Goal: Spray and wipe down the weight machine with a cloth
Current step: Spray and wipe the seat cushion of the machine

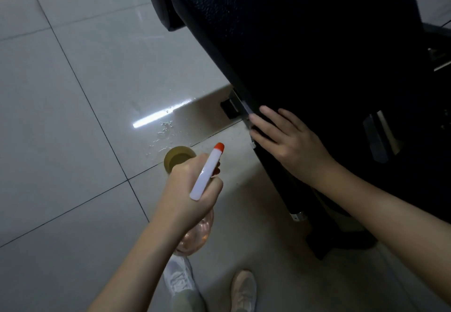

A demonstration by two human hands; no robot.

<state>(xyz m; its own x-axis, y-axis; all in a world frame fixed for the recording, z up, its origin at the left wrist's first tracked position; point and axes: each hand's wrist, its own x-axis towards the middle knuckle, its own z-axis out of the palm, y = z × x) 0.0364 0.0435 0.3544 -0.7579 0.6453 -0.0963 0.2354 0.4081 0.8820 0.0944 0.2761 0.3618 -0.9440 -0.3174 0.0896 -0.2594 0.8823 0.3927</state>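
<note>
Weight machine (305,43), one; spray bottle (207,172), one

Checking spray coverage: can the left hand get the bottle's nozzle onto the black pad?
Probably yes. The left hand grips the spray bottle, its orange nozzle pointing toward the black pad with nothing between them. Only the right hand, flat on the pad's lower edge, sits near the spray line.

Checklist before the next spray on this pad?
1. Grip: left hand holds spray bottle, ok.
2. Aim: nozzle faces the black pad edge, ok.
3. Spray path: right hand rests flat on the pad edge, likely not ok.
4. Wipe: no cloth in view, cannot tell.
5. Floor: droplets on tiles, not ok.
</note>
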